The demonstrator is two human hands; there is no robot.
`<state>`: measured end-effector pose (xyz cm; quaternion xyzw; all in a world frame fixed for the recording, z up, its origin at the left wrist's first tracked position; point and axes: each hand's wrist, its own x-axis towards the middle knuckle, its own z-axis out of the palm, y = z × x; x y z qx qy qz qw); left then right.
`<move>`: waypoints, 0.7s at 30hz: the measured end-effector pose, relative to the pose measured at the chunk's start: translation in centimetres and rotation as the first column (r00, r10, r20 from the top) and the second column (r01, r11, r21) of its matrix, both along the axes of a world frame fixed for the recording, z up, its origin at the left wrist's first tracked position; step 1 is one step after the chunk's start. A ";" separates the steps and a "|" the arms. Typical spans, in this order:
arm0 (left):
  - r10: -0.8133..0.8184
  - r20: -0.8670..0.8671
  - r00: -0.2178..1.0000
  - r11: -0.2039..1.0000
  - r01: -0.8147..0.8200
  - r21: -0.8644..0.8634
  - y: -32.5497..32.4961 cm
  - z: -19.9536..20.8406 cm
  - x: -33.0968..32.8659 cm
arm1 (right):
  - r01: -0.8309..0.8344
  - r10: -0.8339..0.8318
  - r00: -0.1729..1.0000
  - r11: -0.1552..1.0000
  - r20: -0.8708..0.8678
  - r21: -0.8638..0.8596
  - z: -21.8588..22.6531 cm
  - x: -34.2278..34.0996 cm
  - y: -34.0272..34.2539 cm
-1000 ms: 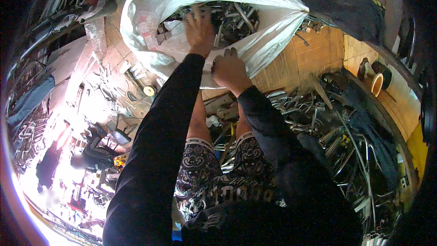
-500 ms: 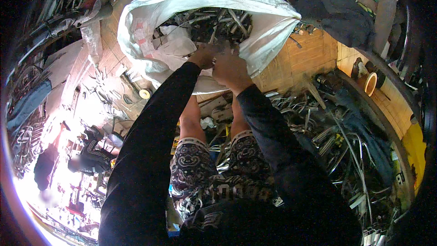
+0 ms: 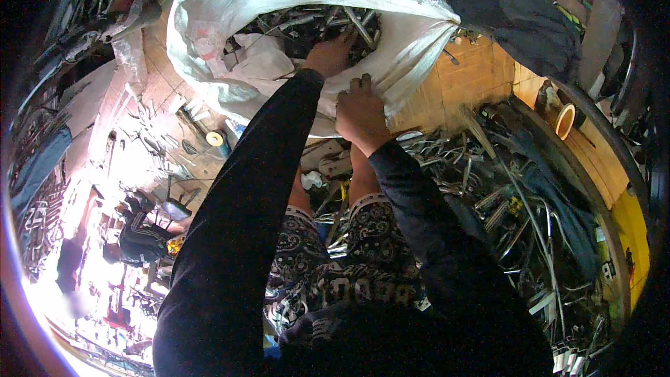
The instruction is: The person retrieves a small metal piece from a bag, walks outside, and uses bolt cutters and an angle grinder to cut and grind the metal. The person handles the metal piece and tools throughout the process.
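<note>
A large white woven sack (image 3: pixel 244 17) stands before me with its mouth wide apart. Inside it lie several metal tubes and rods (image 3: pixel 357 24), and pale crumpled sheeting (image 3: pixel 262 59) is at their left. My left hand (image 3: pixel 329 54) reaches down into the sack, over the metal pieces; its fingertips are lost in shadow among them. Closer to me, my right hand (image 3: pixel 363 113) is at the near rim of the sack, its fingers curled closed. Whatever those fingers hold, if anything, is hidden.
A heap of metal scrap (image 3: pixel 488 195) with long rods covers the floor at my right. Dark cloth (image 3: pixel 516 24) lies beyond the sack. An orange-rimmed round opening (image 3: pixel 564 122) is at far right. Another person (image 3: pixel 143 234) is at the left, in bright light.
My hands were together over the sack's mouth and have parted. The left has gone deeper into the sack; the right has drawn back to the near rim.
</note>
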<state>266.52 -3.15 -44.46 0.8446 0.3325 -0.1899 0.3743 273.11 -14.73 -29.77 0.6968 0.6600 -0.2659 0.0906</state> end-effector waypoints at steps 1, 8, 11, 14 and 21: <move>-0.006 -0.019 1.000 1.000 0.006 0.017 -0.4 -0.7 0.4 | 0.016 -0.015 0.999 0.999 -0.030 0.048 0.1 0.1 0.0; -0.267 -0.014 0.964 0.942 0.264 0.208 -2.6 -3.8 -1.1 | 0.023 -0.032 0.993 0.996 -0.114 -0.082 0.6 0.7 1.1; -0.230 -0.028 0.973 0.953 0.231 0.198 -2.5 -4.2 -1.2 | 0.046 -0.050 0.994 0.998 -0.094 -0.051 0.6 0.5 1.1; -0.094 -0.056 0.994 0.978 0.103 0.184 -2.5 -4.9 0.4 | 0.068 -0.075 0.992 0.996 -0.102 -0.063 0.3 0.5 0.7; 0.221 0.067 0.973 0.970 -0.227 0.084 -2.8 -6.6 3.1 | 0.120 -0.109 0.985 0.990 -0.137 0.076 -0.8 0.7 0.2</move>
